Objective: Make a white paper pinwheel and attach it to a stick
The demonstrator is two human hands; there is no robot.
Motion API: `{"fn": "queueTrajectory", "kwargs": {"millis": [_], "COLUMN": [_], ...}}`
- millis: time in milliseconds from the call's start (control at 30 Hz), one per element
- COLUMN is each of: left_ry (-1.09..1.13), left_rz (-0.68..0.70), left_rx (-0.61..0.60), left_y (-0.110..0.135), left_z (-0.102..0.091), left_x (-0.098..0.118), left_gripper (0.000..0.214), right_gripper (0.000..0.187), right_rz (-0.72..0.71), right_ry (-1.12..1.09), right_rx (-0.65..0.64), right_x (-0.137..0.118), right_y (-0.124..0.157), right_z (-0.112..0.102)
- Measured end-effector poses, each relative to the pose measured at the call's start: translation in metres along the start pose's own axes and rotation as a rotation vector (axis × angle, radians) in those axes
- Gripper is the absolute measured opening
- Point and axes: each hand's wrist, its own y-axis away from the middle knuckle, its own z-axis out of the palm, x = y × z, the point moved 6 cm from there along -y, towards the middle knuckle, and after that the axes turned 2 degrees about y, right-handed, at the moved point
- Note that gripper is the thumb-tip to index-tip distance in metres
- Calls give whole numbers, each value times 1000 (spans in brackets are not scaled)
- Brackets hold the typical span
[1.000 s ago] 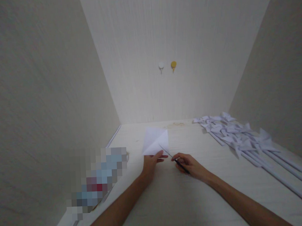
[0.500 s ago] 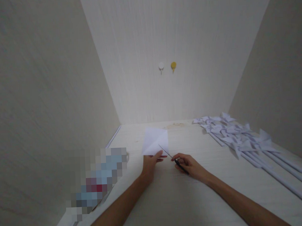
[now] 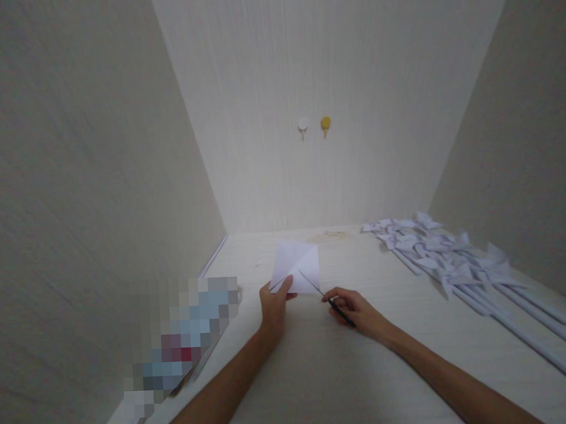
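A white square of paper [image 3: 292,258] with diagonal creases is held up over the white surface. My left hand [image 3: 275,303] grips it at the lower left, thumb on top and fingers underneath. A dark slit-like line runs in from the paper's lower left corner to my thumb. My right hand [image 3: 350,306] is closed around what look like scissors [image 3: 340,311], of which a black handle and one thin blade show. That blade lies along the diagonal at the lower right corner, its tip near the paper's middle. The handle loops are hidden.
Several white paper pinwheels [image 3: 420,246] on long paper sticks [image 3: 542,347] lie along the right side. At the left is a blurred-out object [image 3: 189,335]. A white hook [image 3: 302,125] and a yellow hook [image 3: 325,124] are fixed to the back wall [image 3: 262,175].
The paper has shifted slightly right and turned a little. My left hand has moved left along its lower edge, and its thumb lies farther onto the sheet. My right hand has barely moved.
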Motion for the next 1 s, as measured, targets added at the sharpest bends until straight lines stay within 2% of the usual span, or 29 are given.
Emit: {"fn": "queueTrajectory", "kwargs": {"millis": [533,867,1000], "left_ry": [-35,-37,-5], "left_rz": [-1,-11,-28], "left_rx": [-47,-15,-7], "left_y": [3,1,0], "left_z": [4,2,2], "left_x": [0,-3,-3], "left_gripper": [27,27,27], "right_gripper": [34,40,37], "right_rz": [-4,0,3], "right_ry": [-83,-60,-43], "right_rx": [-23,-25,-19], "right_x": [1,0,0], "right_y": [-1,-1,-1], "right_z": [2,2,2]}}
